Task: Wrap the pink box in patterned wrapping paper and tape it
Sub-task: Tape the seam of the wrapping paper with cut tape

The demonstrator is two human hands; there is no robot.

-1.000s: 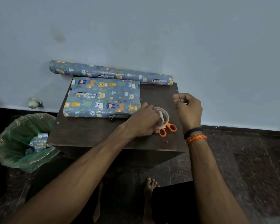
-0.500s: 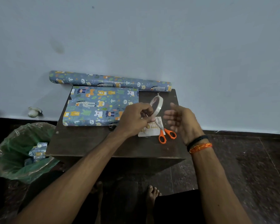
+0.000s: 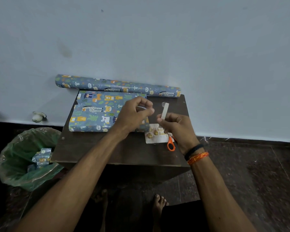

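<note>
The box lies on the dark table (image 3: pixel 94 153), fully covered by blue animal-patterned wrapping paper (image 3: pixel 97 113); no pink shows. Above the parcel's right end, my left hand (image 3: pixel 134 116) pinches what looks like the loose end of clear tape. My right hand (image 3: pixel 176 128) holds the tape roll (image 3: pixel 164 111) edge-on by its lower rim, just right of the left hand. A short gap separates the two hands' fingertips.
The paper roll (image 3: pixel 117 87) rests against the wall at the table's back edge. Orange scissors (image 3: pixel 171 144) and a small card (image 3: pixel 155 135) lie under my right hand. A green-lined bin (image 3: pixel 23 161) with paper scraps stands on the floor at left.
My left hand lifted the tape roll off the table. The roll has passed to my right hand, and the left fingers now pinch at the tape end.
</note>
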